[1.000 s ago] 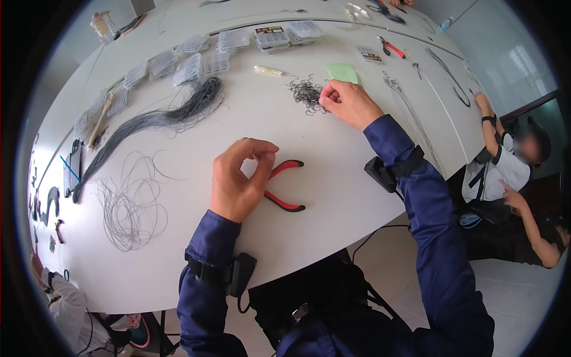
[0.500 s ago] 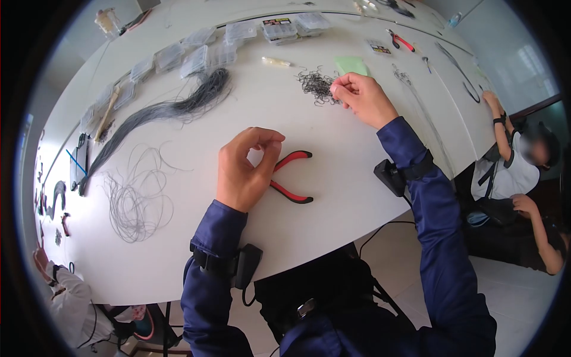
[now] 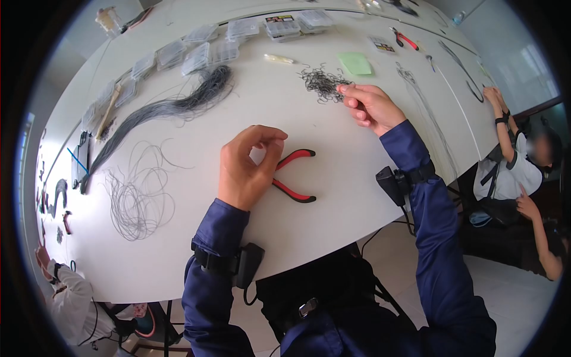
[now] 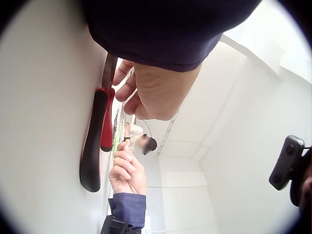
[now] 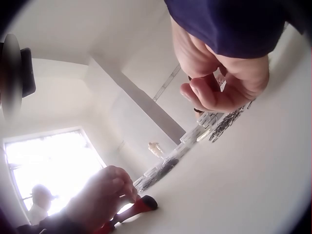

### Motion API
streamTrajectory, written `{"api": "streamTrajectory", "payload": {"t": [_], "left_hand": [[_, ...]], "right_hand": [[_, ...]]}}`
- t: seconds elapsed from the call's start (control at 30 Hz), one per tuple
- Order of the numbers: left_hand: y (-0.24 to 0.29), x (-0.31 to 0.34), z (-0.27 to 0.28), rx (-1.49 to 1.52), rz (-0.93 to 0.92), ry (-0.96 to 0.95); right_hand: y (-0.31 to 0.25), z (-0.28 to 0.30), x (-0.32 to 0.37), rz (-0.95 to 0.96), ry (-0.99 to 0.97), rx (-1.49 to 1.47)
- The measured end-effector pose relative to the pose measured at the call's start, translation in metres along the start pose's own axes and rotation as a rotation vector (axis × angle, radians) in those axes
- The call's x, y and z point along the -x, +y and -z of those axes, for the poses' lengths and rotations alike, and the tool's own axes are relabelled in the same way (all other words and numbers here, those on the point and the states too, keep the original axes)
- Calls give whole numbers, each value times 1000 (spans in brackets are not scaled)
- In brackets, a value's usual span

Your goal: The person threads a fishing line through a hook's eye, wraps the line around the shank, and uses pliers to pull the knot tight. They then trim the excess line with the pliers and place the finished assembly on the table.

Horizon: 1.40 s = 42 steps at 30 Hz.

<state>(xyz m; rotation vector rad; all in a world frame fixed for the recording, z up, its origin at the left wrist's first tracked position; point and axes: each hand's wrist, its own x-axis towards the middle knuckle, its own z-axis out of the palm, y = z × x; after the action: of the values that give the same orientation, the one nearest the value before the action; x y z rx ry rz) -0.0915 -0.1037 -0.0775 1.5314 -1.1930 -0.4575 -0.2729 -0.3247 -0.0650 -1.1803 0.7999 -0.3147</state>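
My right hand [image 3: 372,107] is at the near right edge of a heap of dark fishhooks [image 3: 321,82], thumb and forefinger pinched together. In the right wrist view a small curved hook [image 5: 214,118] shows just under those fingertips. My left hand [image 3: 247,166] is raised over the table further left, fingers bent and thumb tip meeting the forefinger. I cannot tell whether it pinches something thin. Beneath and beside it lie pliers with red and black handles [image 3: 295,193], spread apart; the left hand hides their head in the head view. The left wrist view shows the pliers' handle [image 4: 91,146] close below that hand.
A thick hank of grey line [image 3: 178,106] and a loose tangle of line [image 3: 137,208] lie to the left. Clear plastic boxes [image 3: 205,56] stand along the back. A green paper [image 3: 355,63], a whitish stick [image 3: 279,59] and other pliers [image 3: 406,40] lie beyond the hooks. Other people sit nearby.
My right hand has turned over at the heap, its curled fingers now facing up, and drawn slightly toward me and right. The left hand keeps its pose; the camera view has shifted a little.
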Motion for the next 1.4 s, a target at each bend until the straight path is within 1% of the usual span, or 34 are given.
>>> {"api": "streamTrajectory", "payload": {"t": [0.1,0.3,0.4,0.5,0.6,0.7,0.8,0.9,1.0,1.1,1.4], "left_hand": [[-1,0,0,-3,2,-10],[0,-1,-1,-18,0,-8],[-1,-1,0,-42,2,-22],[-2,-1,0,-31,15,-27],[0,-1,0,-41,20,-27],[-1,-1,0,-47,-1,-13],[-1,-1,0,-24,11,-22],[3,-3,-1,-22,-62,-10],[4,-3,-1,-66,-120,-29],[1,-2,-1,-76,-124,-16],[0,-1,0,-63,-41,3]], "right_hand": [[3,1,2,-4,-50,-108],[6,3,0,-24,-51,-194],[8,11,-5,-91,-150,-352],[11,20,-11,-215,-317,-671],[12,24,-11,-278,-400,-902],[9,20,-7,-255,-425,-925],[5,5,4,-158,-307,-603],[3,-38,26,-149,-239,-231],[18,-71,34,-174,-227,-87],[19,-87,38,-148,-186,-20],[17,-92,41,-131,-195,7]]}}
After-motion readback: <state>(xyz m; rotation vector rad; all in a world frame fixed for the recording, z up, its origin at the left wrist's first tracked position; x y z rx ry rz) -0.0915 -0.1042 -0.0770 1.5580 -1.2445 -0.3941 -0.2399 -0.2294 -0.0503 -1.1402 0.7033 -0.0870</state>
